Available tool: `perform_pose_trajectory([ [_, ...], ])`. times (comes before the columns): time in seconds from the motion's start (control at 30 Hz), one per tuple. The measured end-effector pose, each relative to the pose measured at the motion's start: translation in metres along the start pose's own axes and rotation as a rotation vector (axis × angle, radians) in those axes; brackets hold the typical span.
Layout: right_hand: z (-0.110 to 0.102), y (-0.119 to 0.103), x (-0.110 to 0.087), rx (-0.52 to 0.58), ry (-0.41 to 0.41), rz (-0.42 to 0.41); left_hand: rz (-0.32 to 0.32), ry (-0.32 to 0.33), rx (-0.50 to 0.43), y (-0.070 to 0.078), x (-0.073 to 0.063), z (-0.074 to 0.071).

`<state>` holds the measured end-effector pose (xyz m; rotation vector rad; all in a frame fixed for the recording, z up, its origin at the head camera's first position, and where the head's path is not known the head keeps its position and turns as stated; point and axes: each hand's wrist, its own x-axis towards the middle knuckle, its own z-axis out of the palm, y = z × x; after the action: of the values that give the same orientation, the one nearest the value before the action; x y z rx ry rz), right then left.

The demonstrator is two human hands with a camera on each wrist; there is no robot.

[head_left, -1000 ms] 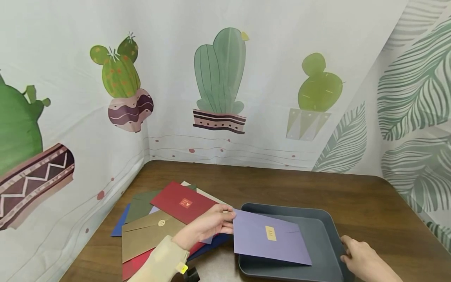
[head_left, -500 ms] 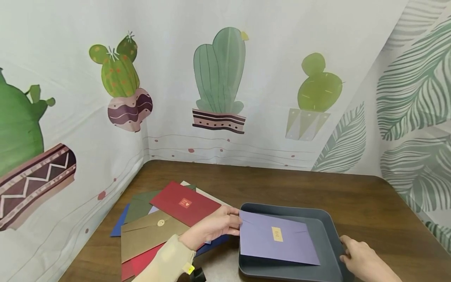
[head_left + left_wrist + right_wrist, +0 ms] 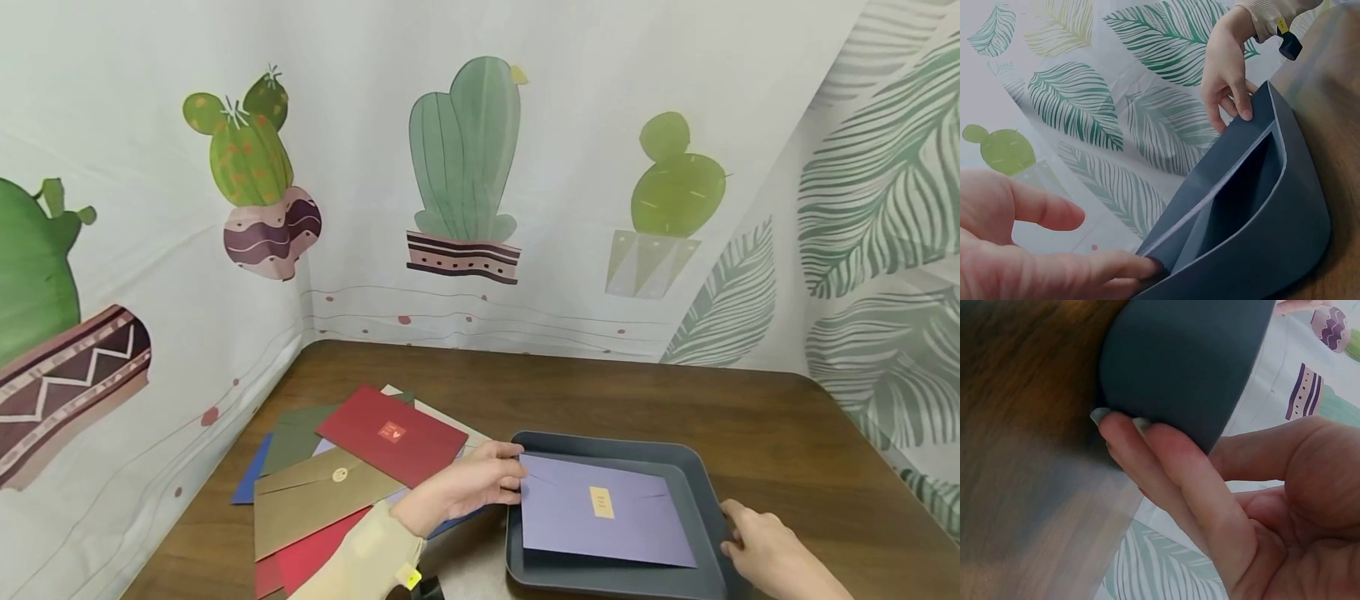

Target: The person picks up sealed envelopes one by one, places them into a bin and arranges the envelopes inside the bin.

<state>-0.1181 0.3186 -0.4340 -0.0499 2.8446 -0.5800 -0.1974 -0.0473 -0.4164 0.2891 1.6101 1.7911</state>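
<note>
A purple envelope (image 3: 607,515) with a small yellow label lies in the dark grey tray (image 3: 600,581), its near edge raised above the tray floor. At the envelope's left edge is my left hand (image 3: 480,482). The left wrist view shows the thumb (image 3: 1054,211) of that hand spread away, while its fingertips (image 3: 1138,265) dip inside the tray wall beside the envelope. My right hand (image 3: 768,540) grips the tray's right wall. In the right wrist view its fingers (image 3: 1175,456) lie against the outside of the wall, and the thumb reaches over the rim.
Left of the tray lies a spread pile of envelopes, with a dark red one (image 3: 390,433), a brown one (image 3: 322,500), a green one (image 3: 296,433) and a blue one (image 3: 253,475) among them. The wooden table (image 3: 600,392) backs onto a cactus-printed cloth (image 3: 570,150).
My left hand has moved right with the purple envelope, which now sits further inside the tray and lower. The left thumb is now apart from it. My right hand stays at the tray.
</note>
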Motion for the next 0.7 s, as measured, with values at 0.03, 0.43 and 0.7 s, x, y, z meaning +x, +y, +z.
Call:
perform_pose_trajectory([
  [0.03, 0.000, 0.000, 0.000, -0.002, 0.006, -0.002, 0.002, 0.002, -0.001, 0.000, -0.001, 0.000],
  [0.43, 0.001, -0.001, 0.000, -0.012, 0.010, -0.007, 0.039, 0.006, 0.019, 0.011, -0.014, -0.001],
  [0.7, 0.000, -0.003, -0.001, -0.015, 0.011, -0.002, 0.066, 0.041, 0.034, 0.013, -0.019, -0.005],
])
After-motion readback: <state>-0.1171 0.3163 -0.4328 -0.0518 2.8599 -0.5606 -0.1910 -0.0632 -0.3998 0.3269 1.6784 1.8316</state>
